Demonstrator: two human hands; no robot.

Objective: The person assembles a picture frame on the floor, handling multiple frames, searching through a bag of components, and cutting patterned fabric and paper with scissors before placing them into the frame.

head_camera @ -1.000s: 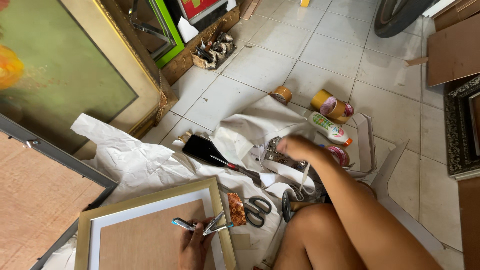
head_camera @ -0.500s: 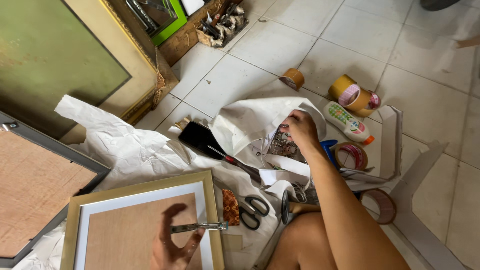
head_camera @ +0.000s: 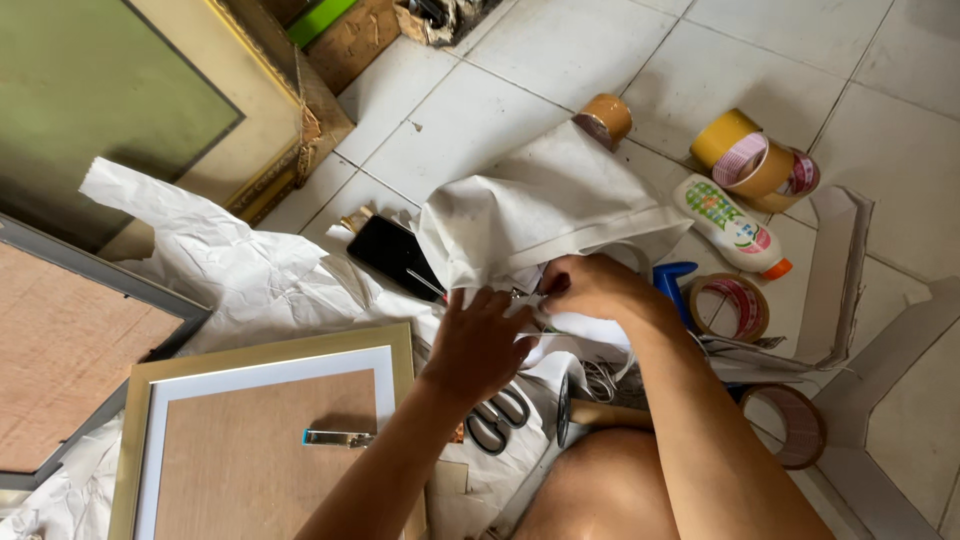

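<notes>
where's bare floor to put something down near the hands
Bare tile lies between the big frame and the brown tape roll, and more at far right. It is crowded around both hands: paper, phone, scissors, tape rolls.

The picture frame (head_camera: 265, 440) lies on the paper (head_camera: 240, 280), left of the scissors (head_camera: 497, 420). The phone (head_camera: 393, 256) lies behind them. The tape rolls (head_camera: 752, 160) lie far right.

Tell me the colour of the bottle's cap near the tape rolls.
Orange, on the white bottle; head view shows it best.
</notes>
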